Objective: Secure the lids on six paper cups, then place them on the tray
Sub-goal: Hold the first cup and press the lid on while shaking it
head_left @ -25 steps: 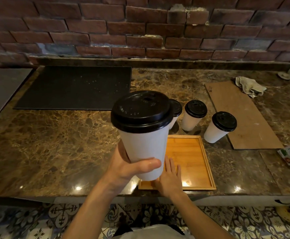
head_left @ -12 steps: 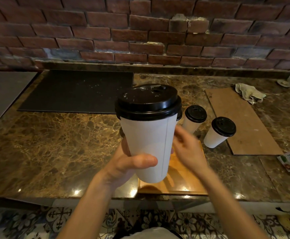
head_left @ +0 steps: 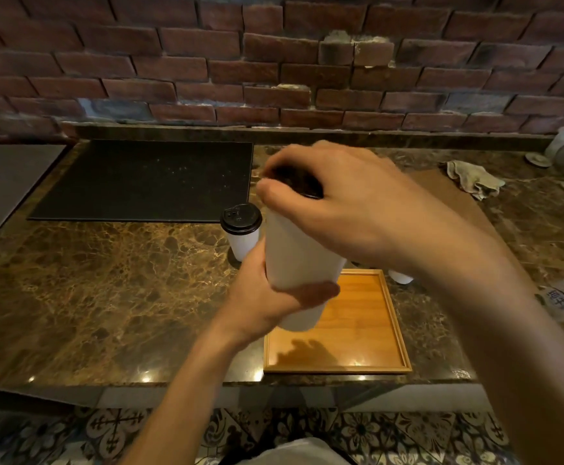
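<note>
- Left hand (head_left: 267, 297) wraps the lower body of a white paper cup (head_left: 299, 250), held in the air over the 11 o'clock corner of the wooden tray (head_left: 391, 333); probably braced low so the top can take a push.
- Right hand (head_left: 341, 209) is cupped over the cup's black lid (head_left: 295, 179), fingers curled round the rim, thumb at its 9 o'clock edge. Looks like pressing the lid down to seat it; whether it has snapped on all round is hidden under the palm.
- Tray sits at the near edge of the bench (head_left: 106, 297), nothing on it, so no cup placed yet.
- One lidded cup (head_left: 241, 231) stands on the bench at 9 o'clock of the held cup, just beside it.
- The base of another cup (head_left: 400, 277) peeks out under the right forearm at 3 o'clock; its top is hidden.
- Right forearm blocks the area beyond the tray, so the cup count there can't be told.
- Black mat (head_left: 146, 179) at 10 o'clock, crumpled rag (head_left: 472, 177) at 2 o'clock, a printed packet (head_left: 562, 298) at 3 o'clock, all well apart from the tray.
- Drop path to the tray looks open.
</note>
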`<state>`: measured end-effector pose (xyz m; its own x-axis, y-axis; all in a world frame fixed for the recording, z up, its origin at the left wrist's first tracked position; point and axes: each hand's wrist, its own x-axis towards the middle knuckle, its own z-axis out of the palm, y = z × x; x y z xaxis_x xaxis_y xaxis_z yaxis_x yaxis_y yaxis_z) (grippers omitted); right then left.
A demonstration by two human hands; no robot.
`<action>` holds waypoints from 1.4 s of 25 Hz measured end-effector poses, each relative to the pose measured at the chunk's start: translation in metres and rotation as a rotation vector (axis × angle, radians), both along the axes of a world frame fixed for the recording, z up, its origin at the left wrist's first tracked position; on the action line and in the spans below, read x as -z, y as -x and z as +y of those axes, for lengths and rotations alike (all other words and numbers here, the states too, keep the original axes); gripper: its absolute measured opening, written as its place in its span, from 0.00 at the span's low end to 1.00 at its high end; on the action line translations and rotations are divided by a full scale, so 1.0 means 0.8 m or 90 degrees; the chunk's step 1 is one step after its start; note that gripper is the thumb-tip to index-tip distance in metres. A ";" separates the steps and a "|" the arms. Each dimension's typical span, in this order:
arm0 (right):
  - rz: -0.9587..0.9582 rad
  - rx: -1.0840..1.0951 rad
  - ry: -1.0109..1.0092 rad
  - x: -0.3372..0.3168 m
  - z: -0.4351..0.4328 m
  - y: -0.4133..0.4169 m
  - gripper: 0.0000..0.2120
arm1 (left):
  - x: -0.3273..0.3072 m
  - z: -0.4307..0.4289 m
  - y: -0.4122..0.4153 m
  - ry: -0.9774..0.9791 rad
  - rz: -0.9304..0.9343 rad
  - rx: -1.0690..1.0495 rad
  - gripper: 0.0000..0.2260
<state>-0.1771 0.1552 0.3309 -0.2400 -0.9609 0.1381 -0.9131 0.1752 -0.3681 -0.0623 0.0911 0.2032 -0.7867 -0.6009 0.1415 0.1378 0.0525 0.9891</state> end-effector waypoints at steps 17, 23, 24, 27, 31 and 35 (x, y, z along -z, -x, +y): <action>-0.059 -0.028 0.203 0.011 -0.024 -0.006 0.10 | -0.015 0.008 0.014 0.075 0.077 -0.170 0.35; -0.289 -0.346 0.192 -0.001 0.007 0.017 0.10 | -0.041 -0.027 -0.010 0.111 0.074 0.135 0.29; -0.258 -0.275 0.183 0.002 0.004 0.012 0.09 | -0.040 -0.023 -0.007 0.102 0.073 0.095 0.29; -0.063 0.005 0.144 0.012 -0.016 -0.014 0.11 | -0.034 -0.009 0.007 0.119 0.100 -0.037 0.31; -0.119 -0.161 0.138 -0.005 -0.016 -0.001 0.10 | -0.032 -0.018 0.002 0.080 0.144 0.035 0.28; -0.318 -0.285 0.097 -0.004 -0.009 0.013 0.10 | -0.029 -0.032 -0.009 0.011 0.136 0.169 0.35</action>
